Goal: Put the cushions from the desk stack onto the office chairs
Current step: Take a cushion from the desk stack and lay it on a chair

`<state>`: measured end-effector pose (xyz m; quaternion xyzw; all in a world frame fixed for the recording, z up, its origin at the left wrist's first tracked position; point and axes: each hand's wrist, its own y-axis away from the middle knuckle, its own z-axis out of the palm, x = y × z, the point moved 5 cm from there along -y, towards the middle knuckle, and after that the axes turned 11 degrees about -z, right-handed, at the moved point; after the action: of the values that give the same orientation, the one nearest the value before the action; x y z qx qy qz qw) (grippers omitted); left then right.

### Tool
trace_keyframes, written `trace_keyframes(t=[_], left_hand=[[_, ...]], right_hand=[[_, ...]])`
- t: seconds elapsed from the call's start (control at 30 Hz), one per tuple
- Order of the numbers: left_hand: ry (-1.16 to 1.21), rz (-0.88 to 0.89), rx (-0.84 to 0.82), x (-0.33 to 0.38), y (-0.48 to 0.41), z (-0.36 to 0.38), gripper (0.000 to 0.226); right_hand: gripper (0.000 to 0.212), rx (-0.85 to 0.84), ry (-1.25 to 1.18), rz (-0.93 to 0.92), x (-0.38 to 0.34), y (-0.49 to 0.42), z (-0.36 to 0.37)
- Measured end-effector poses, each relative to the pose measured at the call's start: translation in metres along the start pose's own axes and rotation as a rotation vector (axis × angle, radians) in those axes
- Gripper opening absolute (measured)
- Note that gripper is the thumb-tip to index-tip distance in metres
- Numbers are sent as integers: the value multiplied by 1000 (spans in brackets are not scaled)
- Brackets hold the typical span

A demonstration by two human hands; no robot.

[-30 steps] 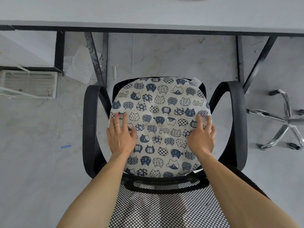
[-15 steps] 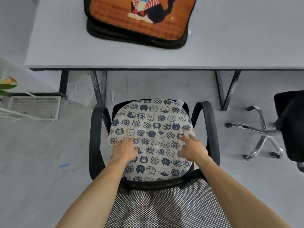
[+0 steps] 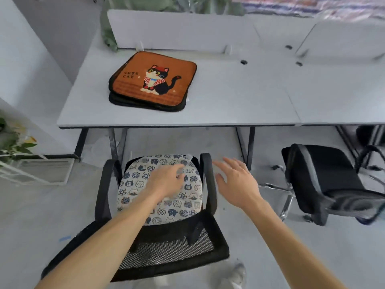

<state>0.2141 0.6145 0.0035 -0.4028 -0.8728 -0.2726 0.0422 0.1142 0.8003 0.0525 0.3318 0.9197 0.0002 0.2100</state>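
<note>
A round white cushion with blue cat faces [image 3: 137, 184] lies on the seat of the black office chair [image 3: 206, 184] right below me. My left hand [image 3: 166, 181] hovers over the cushion's middle, fingers loose, holding nothing. My right hand [image 3: 235, 180] is open in the air, right of the chair's right armrest. On the grey desk [image 3: 229, 97] lies a stack of square cushions [image 3: 152, 82]; the top one is orange with a cat picture. A second black office chair [image 3: 325, 178] with a bare seat stands at the right.
White partition panels [image 3: 177, 30] stand along the desk's back edge. A green plant [image 3: 12, 138] and a white wire rack [image 3: 35, 170] are at the left on the floor. Black desk legs [image 3: 248, 147] stand between the two chairs.
Both hands have lifted off the cat-face cushion; the right one moved out past the right armrest. My view has risen and pulled back, showing the whole desk and cushion stack.
</note>
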Motion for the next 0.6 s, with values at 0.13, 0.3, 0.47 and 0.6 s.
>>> trace_keyframes(t=[0.13, 0.3, 0.47, 0.6], left_hand=[[-25, -13, 265, 63, 22, -41, 45], [8, -131, 367, 117, 52, -62, 49], [24, -187, 456, 150, 72, -82, 50], [-42, -227, 541, 161, 72, -109, 52]], right_hand=[[41, 182, -15, -147, 30, 24, -60], [43, 224, 4, -235, 77, 49, -118], [44, 216, 8, -260, 109, 54, -171], [43, 227, 3, -302, 120, 39, -211]])
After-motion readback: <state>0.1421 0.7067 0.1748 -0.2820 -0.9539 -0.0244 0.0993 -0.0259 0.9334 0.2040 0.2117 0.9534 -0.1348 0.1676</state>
